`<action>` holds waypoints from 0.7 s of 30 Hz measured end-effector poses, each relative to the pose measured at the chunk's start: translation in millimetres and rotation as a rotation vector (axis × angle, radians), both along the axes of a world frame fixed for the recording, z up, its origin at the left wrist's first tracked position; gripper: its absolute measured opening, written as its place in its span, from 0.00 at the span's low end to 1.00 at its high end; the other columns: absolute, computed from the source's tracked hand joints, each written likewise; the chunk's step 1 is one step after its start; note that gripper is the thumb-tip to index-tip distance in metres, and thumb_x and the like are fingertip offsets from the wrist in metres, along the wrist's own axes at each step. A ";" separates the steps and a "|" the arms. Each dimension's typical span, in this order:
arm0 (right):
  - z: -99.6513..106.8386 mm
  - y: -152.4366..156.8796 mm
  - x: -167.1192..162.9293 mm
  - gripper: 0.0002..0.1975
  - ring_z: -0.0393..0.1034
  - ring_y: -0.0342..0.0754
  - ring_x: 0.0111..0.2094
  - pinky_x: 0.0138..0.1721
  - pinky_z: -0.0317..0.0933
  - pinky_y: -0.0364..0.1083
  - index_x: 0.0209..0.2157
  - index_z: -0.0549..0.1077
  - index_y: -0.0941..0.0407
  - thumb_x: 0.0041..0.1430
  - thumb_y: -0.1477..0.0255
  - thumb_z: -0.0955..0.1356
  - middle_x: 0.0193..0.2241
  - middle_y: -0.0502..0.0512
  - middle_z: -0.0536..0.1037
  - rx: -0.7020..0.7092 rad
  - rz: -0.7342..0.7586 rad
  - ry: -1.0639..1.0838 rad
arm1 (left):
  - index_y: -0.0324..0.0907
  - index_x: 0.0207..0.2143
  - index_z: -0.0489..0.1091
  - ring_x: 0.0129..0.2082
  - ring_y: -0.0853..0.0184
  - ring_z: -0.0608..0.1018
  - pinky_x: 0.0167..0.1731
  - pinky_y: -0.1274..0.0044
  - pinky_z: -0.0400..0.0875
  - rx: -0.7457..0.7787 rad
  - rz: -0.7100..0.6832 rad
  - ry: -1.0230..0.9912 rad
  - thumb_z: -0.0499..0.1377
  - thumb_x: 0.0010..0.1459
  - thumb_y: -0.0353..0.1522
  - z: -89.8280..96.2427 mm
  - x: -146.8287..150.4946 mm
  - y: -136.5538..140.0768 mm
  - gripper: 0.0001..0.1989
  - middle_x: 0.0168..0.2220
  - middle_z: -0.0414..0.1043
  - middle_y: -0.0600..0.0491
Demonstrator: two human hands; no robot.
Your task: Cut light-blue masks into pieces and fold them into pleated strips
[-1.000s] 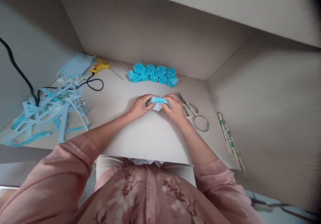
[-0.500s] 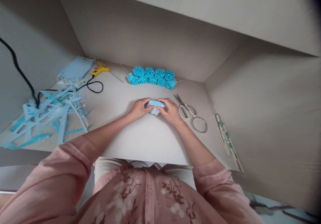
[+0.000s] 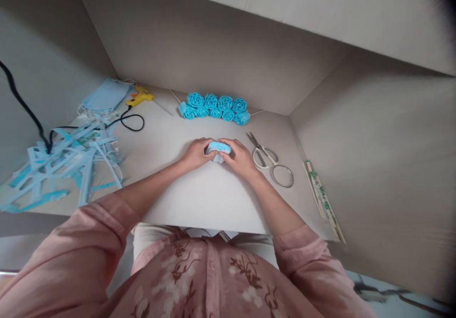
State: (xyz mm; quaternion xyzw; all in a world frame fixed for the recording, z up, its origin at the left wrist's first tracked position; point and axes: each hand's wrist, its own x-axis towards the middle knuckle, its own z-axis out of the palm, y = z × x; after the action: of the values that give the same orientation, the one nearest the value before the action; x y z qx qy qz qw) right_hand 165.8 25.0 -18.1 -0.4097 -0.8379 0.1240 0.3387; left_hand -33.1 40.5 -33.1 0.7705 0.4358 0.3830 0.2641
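Note:
Between my two hands, over the middle of the table, is a small folded or rolled piece of light-blue mask fabric [image 3: 219,148]. My left hand [image 3: 199,153] pinches its left end, thumb toward me. On its right end, my right hand [image 3: 238,156] grips with thumb and fingers. Beyond them, near the back wall, lies a double row of blue fabric roses [image 3: 214,107] with thin sticks poking out at both ends. Scissors [image 3: 262,151] with pale handles rest to the right of my right hand, their blades pointing away from me.
Left on the table [image 3: 171,199] are cut blue strips [image 3: 67,161], a stack of face masks [image 3: 107,95] and a yellow glue gun [image 3: 140,95] with a black cord. A wire ring [image 3: 282,176] and wrapped chopsticks [image 3: 324,199] lie right. Panels enclose the back and sides.
Both hands stay nearly in place, still on the blue fabric. Its blue top edge now shows a little thicker between my fingers. The whole view has shifted slightly.

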 end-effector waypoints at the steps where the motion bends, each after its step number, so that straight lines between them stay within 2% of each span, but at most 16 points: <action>1: -1.3 0.5 0.1 0.21 0.70 0.53 0.50 0.52 0.63 0.52 0.56 0.69 0.54 0.62 0.67 0.66 0.50 0.59 0.76 -0.011 0.004 -0.010 | 0.42 0.39 0.74 0.33 0.66 0.74 0.37 0.76 0.65 -0.011 -0.009 0.015 0.59 0.53 0.35 0.2 -0.2 0.2 0.12 0.33 0.75 0.52; 5: -1.7 0.3 -0.6 0.21 0.71 0.53 0.50 0.52 0.63 0.51 0.56 0.68 0.54 0.62 0.68 0.66 0.50 0.60 0.76 -0.016 -0.008 -0.003 | 0.41 0.39 0.74 0.30 0.68 0.72 0.33 0.77 0.63 -0.053 -0.015 0.009 0.58 0.54 0.35 1.8 -0.3 -0.5 0.11 0.32 0.75 0.53; 10: 3.2 -2.9 -2.2 0.21 0.71 0.53 0.50 0.52 0.63 0.51 0.57 0.68 0.54 0.62 0.67 0.66 0.50 0.60 0.76 0.008 -0.014 0.025 | 0.39 0.35 0.73 0.31 0.67 0.72 0.34 0.76 0.64 -0.011 0.012 -0.009 0.58 0.53 0.34 1.5 -0.6 0.5 0.09 0.32 0.74 0.52; 15: 0.1 -1.6 -0.9 0.20 0.71 0.53 0.47 0.49 0.65 0.51 0.56 0.69 0.55 0.63 0.70 0.65 0.48 0.59 0.77 0.022 0.006 -0.031 | 0.40 0.37 0.73 0.29 0.68 0.72 0.33 0.77 0.63 -0.009 -0.020 0.045 0.59 0.54 0.35 -2.4 -1.3 3.5 0.10 0.31 0.74 0.53; 18: -0.2 -0.8 -0.5 0.19 0.71 0.52 0.47 0.50 0.64 0.50 0.55 0.70 0.54 0.62 0.70 0.65 0.47 0.58 0.78 0.064 -0.029 0.019 | 0.40 0.38 0.73 0.33 0.66 0.74 0.36 0.76 0.66 0.002 0.021 -0.002 0.58 0.54 0.36 1.1 -0.9 1.3 0.11 0.33 0.75 0.52; 21: -0.7 0.1 -0.3 0.20 0.71 0.53 0.49 0.52 0.64 0.51 0.56 0.69 0.54 0.62 0.70 0.65 0.49 0.59 0.77 0.059 -0.032 0.021 | 0.40 0.44 0.71 0.41 0.63 0.76 0.44 0.73 0.69 0.007 0.037 -0.058 0.58 0.54 0.35 4.9 -0.9 -1.3 0.15 0.41 0.76 0.50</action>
State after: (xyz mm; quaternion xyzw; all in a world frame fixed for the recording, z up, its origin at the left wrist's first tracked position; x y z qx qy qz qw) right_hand 165.6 25.1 -18.8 -0.4115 -0.8309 0.0982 0.3614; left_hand -34.0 39.2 -28.2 0.7518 0.4409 0.4116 0.2665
